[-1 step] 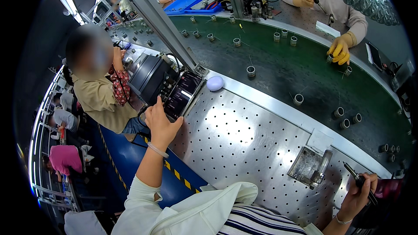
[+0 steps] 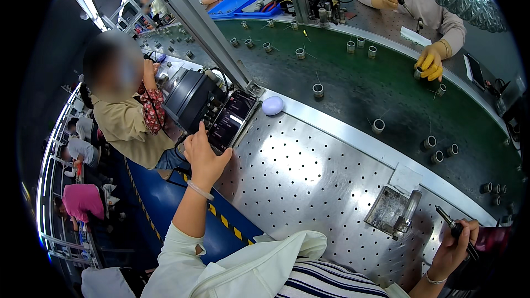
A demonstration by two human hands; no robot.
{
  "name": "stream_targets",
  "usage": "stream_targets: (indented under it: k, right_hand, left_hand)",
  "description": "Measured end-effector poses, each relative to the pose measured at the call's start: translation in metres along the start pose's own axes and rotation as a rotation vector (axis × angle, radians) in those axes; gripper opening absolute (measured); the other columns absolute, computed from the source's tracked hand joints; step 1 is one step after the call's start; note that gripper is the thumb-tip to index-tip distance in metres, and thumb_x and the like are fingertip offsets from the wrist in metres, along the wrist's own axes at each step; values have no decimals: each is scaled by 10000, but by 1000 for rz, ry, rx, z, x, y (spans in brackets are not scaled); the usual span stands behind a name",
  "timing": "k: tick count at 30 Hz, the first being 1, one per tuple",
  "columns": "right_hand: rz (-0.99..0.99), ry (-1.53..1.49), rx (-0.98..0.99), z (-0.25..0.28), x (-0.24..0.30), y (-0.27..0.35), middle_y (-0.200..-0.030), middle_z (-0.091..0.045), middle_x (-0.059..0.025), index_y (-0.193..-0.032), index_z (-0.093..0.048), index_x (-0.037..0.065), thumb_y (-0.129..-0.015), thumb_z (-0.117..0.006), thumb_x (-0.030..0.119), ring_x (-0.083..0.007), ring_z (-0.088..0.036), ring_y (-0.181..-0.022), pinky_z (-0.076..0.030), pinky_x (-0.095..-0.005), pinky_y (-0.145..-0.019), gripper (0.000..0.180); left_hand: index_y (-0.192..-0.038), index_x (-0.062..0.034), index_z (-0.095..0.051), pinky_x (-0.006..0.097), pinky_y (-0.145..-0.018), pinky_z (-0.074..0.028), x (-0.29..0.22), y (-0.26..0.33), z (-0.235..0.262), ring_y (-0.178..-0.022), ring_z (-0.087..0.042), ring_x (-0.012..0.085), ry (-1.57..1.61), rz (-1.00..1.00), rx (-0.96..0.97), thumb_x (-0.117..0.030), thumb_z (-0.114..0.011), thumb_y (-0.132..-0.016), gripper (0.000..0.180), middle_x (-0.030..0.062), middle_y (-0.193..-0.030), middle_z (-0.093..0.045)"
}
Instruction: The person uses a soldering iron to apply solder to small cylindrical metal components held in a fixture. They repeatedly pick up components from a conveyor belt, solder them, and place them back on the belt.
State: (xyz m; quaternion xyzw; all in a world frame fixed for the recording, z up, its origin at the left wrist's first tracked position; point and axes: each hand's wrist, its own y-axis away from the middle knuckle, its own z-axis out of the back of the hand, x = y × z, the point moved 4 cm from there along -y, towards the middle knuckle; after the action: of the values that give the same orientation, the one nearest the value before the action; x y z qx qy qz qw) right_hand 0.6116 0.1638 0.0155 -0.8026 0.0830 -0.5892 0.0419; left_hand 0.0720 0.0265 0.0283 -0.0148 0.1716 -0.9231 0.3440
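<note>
My left hand (image 2: 205, 157) reaches up to a phone-like device with a dark screen (image 2: 232, 118), which lies at the left end of the perforated metal worktop. Its index finger is stretched out and its thumb is spread at the screen's lower edge; whether they touch it I cannot tell. At the lower right, my right hand (image 2: 455, 248) is closed around a soldering iron (image 2: 450, 221), tip pointing up and left. Just left of the iron, a small metal fixture (image 2: 389, 209) with a cylindrical bar sits on the worktop. A lilac egg-shaped object (image 2: 272, 106) rests beside the screen.
A green conveyor belt (image 2: 342, 80) curves past the worktop, carrying several small metal cylinders (image 2: 378, 126). Opposite, a co-worker's yellow-gloved hand (image 2: 430, 65) holds one cylinder. A black machine (image 2: 193, 99) and a seated person (image 2: 124, 121) are at left; a metal post (image 2: 204, 27) rises beside the belt.
</note>
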Motion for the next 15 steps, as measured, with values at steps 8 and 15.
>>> stream_targets:
  k: [8,15]
  right_hand:
    - [28,19,-33,-4,3,0,-780,-431,-26,-865,-485,3,-927,-517,172,-44,-310,-579,-268,-137,-487,183]
    - [57,60,-38,-5,4,0,-785,-434,-30,-866,-487,4,-928,-518,174,-44,-314,-580,-271,-136,-485,184]
  left_hand:
    - [-1374,57,-297,446,-983,-269,-1,0,0,-1162,-370,331,7,15,8,-286,-743,-634,930,166,-1157,-503]
    - [-1374,57,-296,446,-983,-270,0,1,0,-1154,-374,329,8,-1,-5,-280,-744,-633,929,161,-1159,-504]
